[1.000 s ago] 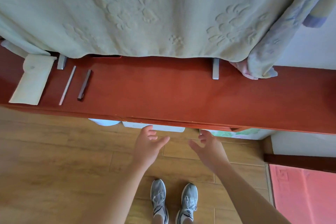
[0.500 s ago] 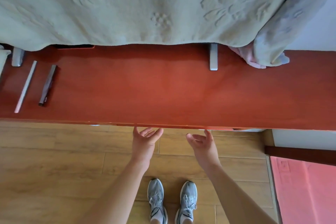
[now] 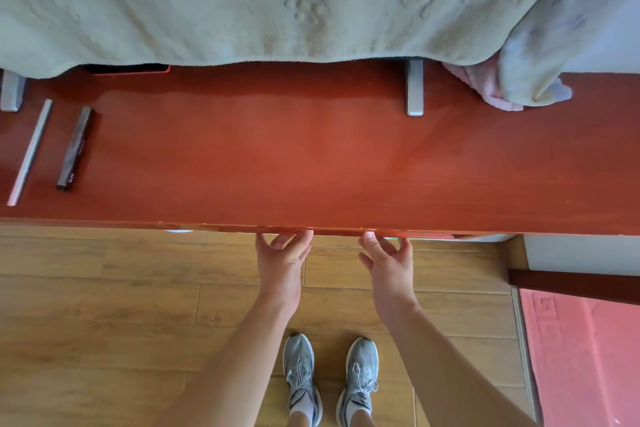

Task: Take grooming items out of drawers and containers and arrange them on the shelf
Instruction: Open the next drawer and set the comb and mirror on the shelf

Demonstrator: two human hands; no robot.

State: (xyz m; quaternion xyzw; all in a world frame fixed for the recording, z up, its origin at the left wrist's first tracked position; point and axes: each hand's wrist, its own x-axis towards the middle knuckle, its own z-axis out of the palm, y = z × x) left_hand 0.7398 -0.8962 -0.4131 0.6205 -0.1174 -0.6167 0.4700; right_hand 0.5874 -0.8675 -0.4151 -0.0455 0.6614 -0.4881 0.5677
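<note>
A glossy red-brown wooden shelf (image 3: 311,156) runs under a pale green blanket (image 3: 242,3) embossed with flowers. At its left end lie two slim grooming sticks side by side, apart from each other: a silver stick (image 3: 30,152) and a dark stick (image 3: 75,149). Both hands are at the shelf's front edge. The left hand (image 3: 280,263) and right hand (image 3: 389,267) are spread loosely with the fingertips tucked beneath the edge, gripping nothing visible.

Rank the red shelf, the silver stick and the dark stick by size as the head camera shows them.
1. red shelf, largest.
2. silver stick and dark stick: near alike; silver longer, dark thicker.
</note>
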